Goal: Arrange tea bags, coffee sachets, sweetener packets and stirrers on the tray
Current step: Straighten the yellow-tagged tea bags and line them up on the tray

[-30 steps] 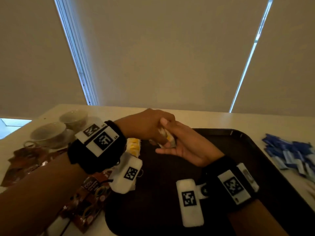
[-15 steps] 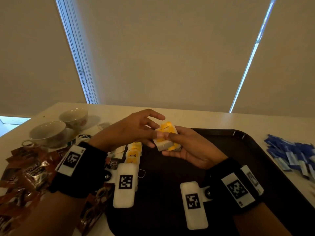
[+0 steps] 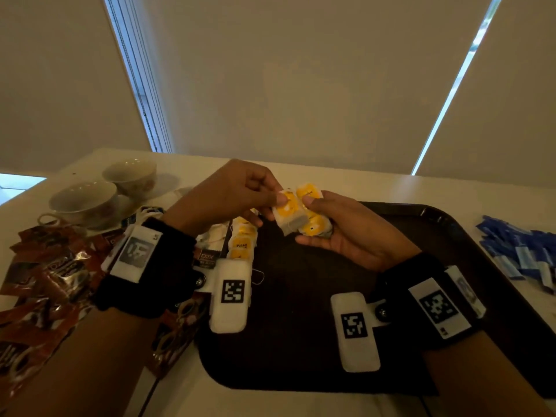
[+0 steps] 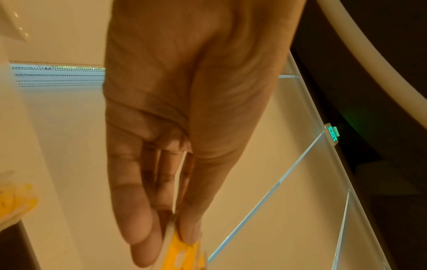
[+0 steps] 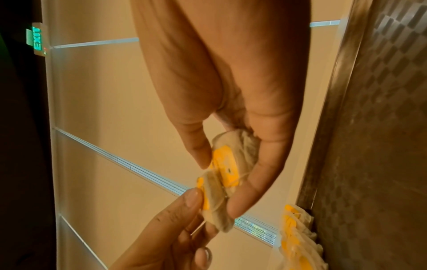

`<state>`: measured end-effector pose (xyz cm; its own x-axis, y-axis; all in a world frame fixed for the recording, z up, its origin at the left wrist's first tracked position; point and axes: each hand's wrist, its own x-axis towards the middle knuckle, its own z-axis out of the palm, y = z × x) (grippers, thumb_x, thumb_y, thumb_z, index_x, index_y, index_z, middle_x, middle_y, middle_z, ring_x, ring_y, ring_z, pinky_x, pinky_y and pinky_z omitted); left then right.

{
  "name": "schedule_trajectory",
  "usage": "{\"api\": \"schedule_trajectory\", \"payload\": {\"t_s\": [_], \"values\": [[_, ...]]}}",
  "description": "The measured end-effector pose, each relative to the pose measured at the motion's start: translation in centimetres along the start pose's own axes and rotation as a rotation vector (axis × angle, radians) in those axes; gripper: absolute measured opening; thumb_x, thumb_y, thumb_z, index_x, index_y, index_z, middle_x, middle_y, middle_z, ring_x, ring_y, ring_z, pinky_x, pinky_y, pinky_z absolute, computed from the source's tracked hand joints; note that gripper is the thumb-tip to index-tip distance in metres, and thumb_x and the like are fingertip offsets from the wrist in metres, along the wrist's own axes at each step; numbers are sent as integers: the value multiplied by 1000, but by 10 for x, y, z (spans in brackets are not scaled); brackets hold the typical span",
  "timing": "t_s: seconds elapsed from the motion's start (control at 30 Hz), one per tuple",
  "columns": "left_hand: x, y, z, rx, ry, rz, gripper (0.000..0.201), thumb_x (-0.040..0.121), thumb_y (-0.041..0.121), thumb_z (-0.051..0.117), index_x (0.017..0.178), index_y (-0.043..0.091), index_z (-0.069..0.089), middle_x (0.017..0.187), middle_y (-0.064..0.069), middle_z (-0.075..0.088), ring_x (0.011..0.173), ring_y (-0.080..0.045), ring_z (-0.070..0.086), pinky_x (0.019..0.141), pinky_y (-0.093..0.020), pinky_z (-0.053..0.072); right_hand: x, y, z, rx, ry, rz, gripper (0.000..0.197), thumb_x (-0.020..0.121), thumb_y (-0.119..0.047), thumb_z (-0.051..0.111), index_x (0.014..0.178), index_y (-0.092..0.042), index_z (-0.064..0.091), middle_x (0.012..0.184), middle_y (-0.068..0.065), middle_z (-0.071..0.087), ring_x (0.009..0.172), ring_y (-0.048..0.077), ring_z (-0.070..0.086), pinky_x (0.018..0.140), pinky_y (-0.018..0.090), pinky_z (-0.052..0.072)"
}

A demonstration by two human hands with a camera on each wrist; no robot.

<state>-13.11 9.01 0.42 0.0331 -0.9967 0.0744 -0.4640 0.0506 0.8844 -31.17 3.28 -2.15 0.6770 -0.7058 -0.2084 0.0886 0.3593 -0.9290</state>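
Both hands are raised over the far left part of the black tray [image 3: 421, 230]. My left hand [image 3: 240, 194] pinches one tea bag [image 3: 290, 213] with a yellow tag between thumb and fingers; the same tea bag [image 5: 213, 204] shows in the right wrist view. My right hand [image 3: 340, 233] lies palm up and holds a small stack of tea bags [image 3: 313, 224], thumb pressed on top. A row of tea bags [image 3: 243, 239] lies along the tray's left edge. Brown coffee sachets [image 3: 51, 275] are heaped on the left of the table, blue packets [image 3: 520, 251] on the right.
Two white teacups on saucers [image 3: 87, 200] stand at the back left of the pale table [image 3: 391, 185]. Drawn window blinds hang behind the table. A thin cable runs off the front table edge below the tray.
The left hand has drawn one tea bag off the stack in the right palm and now holds it slightly to the left. Both hands rose a little.
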Motion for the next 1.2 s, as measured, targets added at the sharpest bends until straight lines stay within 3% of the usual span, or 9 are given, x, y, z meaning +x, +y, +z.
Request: {"api": "schedule_trajectory", "payload": {"t_s": [0.17, 0.27, 0.47, 0.6, 0.67, 0.73, 1.0, 1.1, 1.2], "values": [[-10, 17, -7, 60, -38, 57, 14, 81, 15, 68, 91, 7, 66, 86, -14, 71, 72, -16, 69, 55, -20, 54, 2, -2, -3, 20, 22, -29, 28, 95, -15, 50, 120, -4, 53, 114, 15, 64, 93, 21, 66, 70, 31, 59], [-24, 26, -17, 88, -73, 47, 16, 75, 21, 69, 87, 11, 66, 83, -11, 72, 72, -16, 70, 56, -21, 55, 1, -4, -6, 14, 45, -43, 21, 95, -15, 51, 112, -6, 56, 99, 13, 66, 79, 17, 69, 66, 30, 59], [-49, 26, -24, 301, -353, -78, 3, 80, 18, 68, 82, 16, 68, 71, 0, 70, 62, -8, 65, 56, -17, 50, 0, -10, -11, 7, 38, -80, 15, 95, -16, 51, 106, -7, 56, 93, 12, 66, 72, 14, 69, 63, 27, 57], [-61, 6, -17, 308, -467, -217, 19, 72, 30, 70, 85, 17, 70, 76, -13, 70, 64, -17, 65, 62, -32, 55, -2, -9, -11, -9, 36, -77, 15, 94, -16, 51, 105, -7, 56, 95, 12, 65, 72, 13, 69, 63, 26, 57], [-65, -7, -11, 322, -488, -255, 15, 74, 30, 70, 84, 19, 69, 72, -10, 70, 65, -14, 64, 63, -32, 53, -2, -9, -11, -20, 37, -75, 14, 94, -16, 51, 104, -8, 56, 95, 12, 65, 72, 13, 69, 63, 26, 57], [-66, -18, -7, 374, -482, -257, 8, 80, 27, 70, 85, 21, 68, 69, -6, 71, 64, -12, 64, 63, -29, 52, -3, -9, -12, -18, 38, -72, 14, 94, -17, 51, 103, -8, 56, 96, 12, 65, 73, 13, 69, 64, 26, 57], [-61, -35, -1, 692, -302, -162, 10, 81, 30, 71, 84, 22, 66, 75, 7, 63, 57, 1, 59, 55, -11, 46, -3, -10, -14, -10, 47, -67, 15, 94, -17, 51, 105, -7, 56, 96, 13, 65, 75, 14, 69, 64, 26, 58], [-60, -36, 0, 796, -283, -154, 13, 81, 33, 71, 87, 23, 64, 82, 7, 62, 70, -5, 59, 58, -13, 46, -3, -9, -12, -21, 41, -61, 15, 94, -17, 51, 105, -7, 56, 96, 13, 65, 76, 15, 68, 65, 27, 58], [-61, -36, 1, 843, -235, -122, 18, 79, 35, 72, 88, 31, 57, 83, 11, 60, 69, -1, 54, 60, -15, 41, -3, -9, -12, -20, 31, -57, 16, 94, -17, 52, 105, -7, 56, 97, 13, 65, 75, 15, 68, 67, 28, 58]]}}
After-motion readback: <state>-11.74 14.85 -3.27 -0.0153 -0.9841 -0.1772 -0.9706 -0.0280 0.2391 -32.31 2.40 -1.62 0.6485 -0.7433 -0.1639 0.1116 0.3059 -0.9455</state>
